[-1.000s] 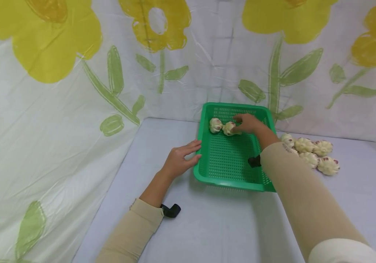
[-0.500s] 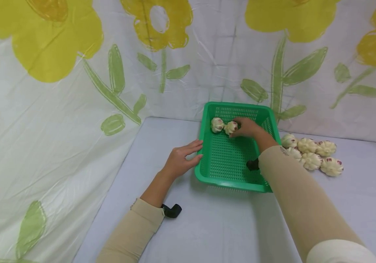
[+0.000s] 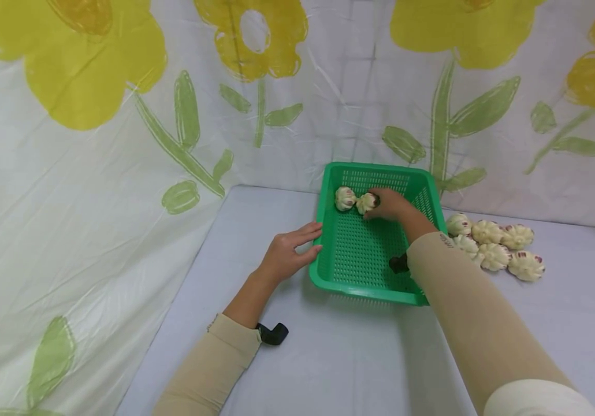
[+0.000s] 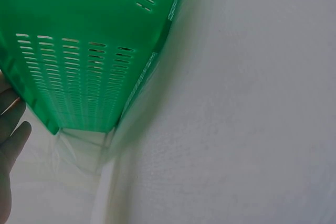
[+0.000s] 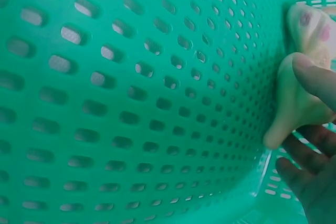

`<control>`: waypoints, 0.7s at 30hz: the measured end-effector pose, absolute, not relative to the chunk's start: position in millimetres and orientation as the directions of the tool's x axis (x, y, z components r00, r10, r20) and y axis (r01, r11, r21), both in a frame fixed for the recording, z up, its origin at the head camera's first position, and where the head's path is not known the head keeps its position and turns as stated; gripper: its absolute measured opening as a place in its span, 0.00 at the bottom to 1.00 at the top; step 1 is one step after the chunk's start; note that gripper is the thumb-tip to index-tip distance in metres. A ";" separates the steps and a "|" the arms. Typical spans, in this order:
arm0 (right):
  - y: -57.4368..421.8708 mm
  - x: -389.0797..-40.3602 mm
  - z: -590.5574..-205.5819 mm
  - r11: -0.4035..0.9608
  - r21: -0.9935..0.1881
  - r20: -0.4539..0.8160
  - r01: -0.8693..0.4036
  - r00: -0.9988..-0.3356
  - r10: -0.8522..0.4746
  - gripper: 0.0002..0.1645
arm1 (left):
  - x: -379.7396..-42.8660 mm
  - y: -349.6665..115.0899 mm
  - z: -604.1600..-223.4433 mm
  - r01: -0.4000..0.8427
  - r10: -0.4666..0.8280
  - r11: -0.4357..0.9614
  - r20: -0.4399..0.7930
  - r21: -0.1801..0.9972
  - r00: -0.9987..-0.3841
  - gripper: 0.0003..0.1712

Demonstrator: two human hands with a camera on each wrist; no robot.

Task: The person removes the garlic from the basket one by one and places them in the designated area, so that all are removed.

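Note:
Inside the green plastic basket [image 3: 370,293], my right hand [image 3: 392,205] holds a garlic bulb [image 3: 365,203] near the back wall. The right wrist view shows the thumb [image 5: 318,80] on top of this bulb and the other fingers under it, its stem [image 5: 278,132] pointing down towards the camera side. A second garlic bulb [image 3: 345,198] lies just left of it, by the basket's back left corner. My left hand [image 3: 284,254] is at the basket's left rim, fingers extended, fingertips right at the edge; part of it shows in the left wrist view.
Several more garlic bulbs [image 3: 494,256] lie in a cluster on the white table [image 3: 349,358], right of the basket. A white curtain with yellow flowers [image 3: 256,34] hangs behind and to the left. Each wrist wears a black mount [image 3: 274,334].
My right hand has moved down and its fingers have come round the bulb, covering the stem side. The left hand stays at the rim. The head view has shifted slightly.

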State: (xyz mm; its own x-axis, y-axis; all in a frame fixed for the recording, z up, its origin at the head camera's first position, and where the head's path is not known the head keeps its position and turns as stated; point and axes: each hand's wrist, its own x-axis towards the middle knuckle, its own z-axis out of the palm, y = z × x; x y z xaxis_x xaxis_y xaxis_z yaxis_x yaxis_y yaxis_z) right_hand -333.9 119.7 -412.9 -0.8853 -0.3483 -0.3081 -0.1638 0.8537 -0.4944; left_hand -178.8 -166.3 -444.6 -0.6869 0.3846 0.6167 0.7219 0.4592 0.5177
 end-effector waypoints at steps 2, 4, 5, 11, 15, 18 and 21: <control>120.0 -334.1 -412.8 0.852 -0.499 -0.308 -0.159 -0.887 -0.345 0.51 | -178.6 -166.1 -444.5 0.720 0.384 0.460 0.615 0.519 -0.689 0.21; 120.3 -334.0 -412.2 0.848 -0.506 -0.304 -0.157 -0.887 -0.347 0.50 | -178.9 -165.9 -444.5 0.720 0.383 0.461 0.615 0.519 -0.689 0.21; 120.5 -334.0 -411.5 0.844 -0.512 -0.303 -0.156 -0.887 -0.348 0.50 | -178.9 -165.9 -444.3 0.721 0.383 0.462 0.617 0.516 -0.687 0.21; 123.0 -331.1 -403.5 0.822 -0.548 -0.290 -0.154 -0.887 -0.359 0.51 | -179.9 -165.8 -443.1 0.728 0.380 0.462 0.629 0.507 -0.678 0.21; 125.5 -331.2 -399.7 0.807 -0.571 -0.272 -0.154 -0.891 -0.363 0.51 | -180.2 -165.9 -443.2 0.729 0.380 0.458 0.629 0.509 -0.678 0.21; 127.3 -330.6 -397.9 0.787 -0.598 -0.252 -0.153 -0.896 -0.365 0.51 | -179.4 -165.9 -443.3 0.727 0.381 0.460 0.627 0.510 -0.680 0.21; 129.0 -327.9 -394.9 0.765 -0.626 -0.237 -0.150 -0.898 -0.370 0.51 | -178.1 -165.8 -443.4 0.725 0.381 0.463 0.625 0.510 -0.682 0.21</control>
